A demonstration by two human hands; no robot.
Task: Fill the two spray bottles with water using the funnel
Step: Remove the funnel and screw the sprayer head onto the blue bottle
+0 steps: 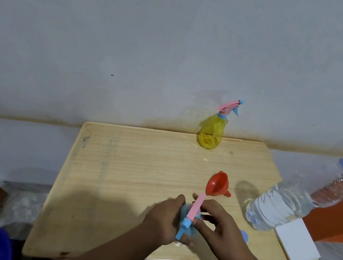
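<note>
Both hands grip the blue spray bottle (187,225): left hand (164,218) around its body, right hand (220,231) pinching the collar. The red funnel (216,186) lies just beyond, nearer the right.

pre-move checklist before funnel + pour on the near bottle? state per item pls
1. Blue spray bottle steadied by left hand: ok.
2. Its spray head removed: not ok, right hand is on it.
3. Red funnel within reach: ok, lying on its side beside the hands.
4. Water bottle uncapped: ok, mouth looks open.
5. Water left in it: ok.
6. Yellow spray bottle ready to fill: not ok, sprayer on; fill level cannot tell.
</note>
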